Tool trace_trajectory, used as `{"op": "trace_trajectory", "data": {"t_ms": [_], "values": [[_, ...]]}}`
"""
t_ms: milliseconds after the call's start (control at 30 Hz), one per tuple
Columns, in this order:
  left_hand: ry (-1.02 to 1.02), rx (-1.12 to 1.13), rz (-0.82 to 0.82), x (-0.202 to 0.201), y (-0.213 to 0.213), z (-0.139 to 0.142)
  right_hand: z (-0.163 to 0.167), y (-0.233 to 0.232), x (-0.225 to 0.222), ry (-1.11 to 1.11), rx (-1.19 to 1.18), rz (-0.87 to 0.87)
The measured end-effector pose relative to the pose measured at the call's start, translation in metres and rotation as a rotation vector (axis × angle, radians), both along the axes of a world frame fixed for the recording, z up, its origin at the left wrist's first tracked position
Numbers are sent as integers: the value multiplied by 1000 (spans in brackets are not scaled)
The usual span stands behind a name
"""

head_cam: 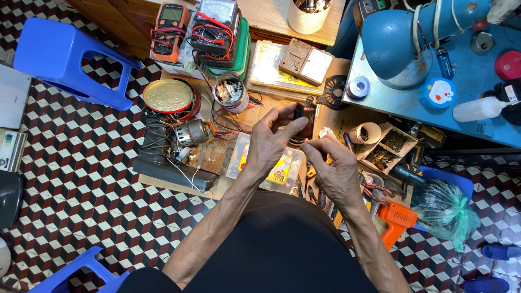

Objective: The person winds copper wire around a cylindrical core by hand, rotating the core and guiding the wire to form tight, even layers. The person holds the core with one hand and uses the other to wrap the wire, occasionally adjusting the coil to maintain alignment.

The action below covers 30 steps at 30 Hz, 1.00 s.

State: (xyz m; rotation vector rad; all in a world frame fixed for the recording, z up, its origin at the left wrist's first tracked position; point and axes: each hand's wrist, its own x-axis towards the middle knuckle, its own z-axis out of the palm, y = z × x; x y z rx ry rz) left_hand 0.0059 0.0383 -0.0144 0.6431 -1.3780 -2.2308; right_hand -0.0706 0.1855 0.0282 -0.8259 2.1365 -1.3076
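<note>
Left fingers: the left hand (274, 138) is clamped around a small dark component wound with copper-coloured wire (305, 116), held up over the middle of the cluttered counter (228, 187).
Right fingers: the right hand (334, 163) has its fingertips pinched together at the near lower edge of the same part; whether they grip a wire end is too fine to tell.
Progress: the part is lifted clear and being worked in both hands, which suggests hand work under way, not finished.
Near right: pliers (377, 190) and an orange tool (398, 218) lie untouched.
Far left: a motor (191, 133), a tin of small parts (230, 92) and meters (169, 30).
Far right: a blue desk lamp (399, 38).
</note>
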Motion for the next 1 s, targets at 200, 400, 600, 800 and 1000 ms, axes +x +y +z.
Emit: {"op": "trace_trajectory", "data": {"t_ms": [200, 400, 600, 800, 1000], "values": [[-54, -222, -107, 18, -4, -6, 15, -1, -31, 281, 32, 139], [-3, -65, -265, 32, -7, -7, 23, -13, -36, 513, -153, 227], [-7, -100, -367, 35, -9, -7, 21, -11, -38, 438, -159, 236], [-10, -59, -405, 37, -8, -8, 12, -8, -34, 264, -26, 126], [31, 0, -418, 34, -5, -15, 10, -6, -26, 151, -81, 66]]}}
